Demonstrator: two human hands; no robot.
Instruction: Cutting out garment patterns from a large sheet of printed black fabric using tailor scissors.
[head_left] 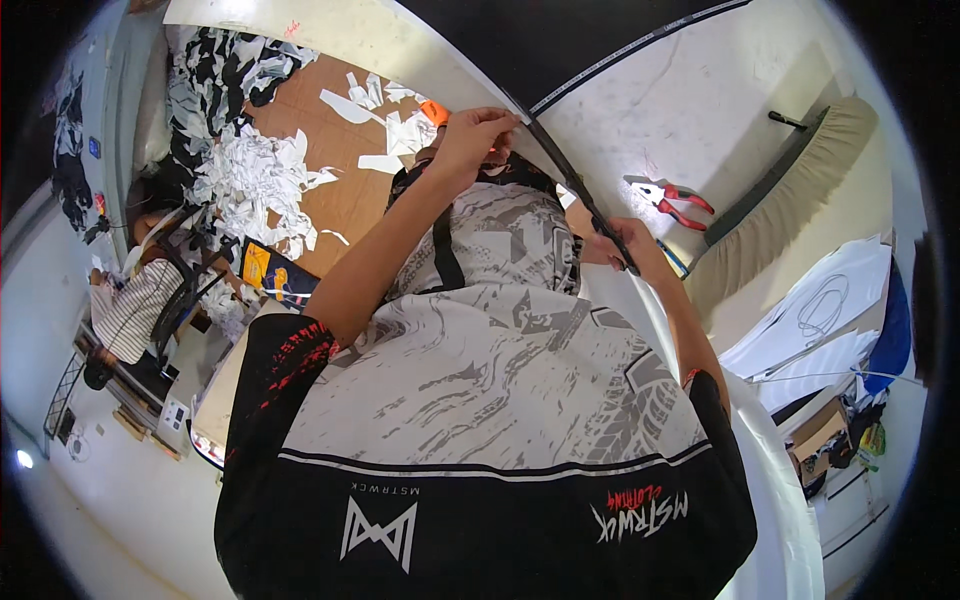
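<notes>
A narrow black strip, perhaps fabric edging, runs slantwise along the table's near edge. My left hand pinches its upper end between thumb and fingers, beside a large black piece of cloth lying on the pale table. Lower down and to the right, my right hand has its fingers closed round the strip's other end. A thin dark band with small pale lettering borders the black cloth. Red-handled pliers lie on the table to the right of my right hand.
A long dark bar with a gathered beige cover rests at the right, near white paper sheets. White and black scraps litter the brown floor at left. Another person in a striped top sits at far left.
</notes>
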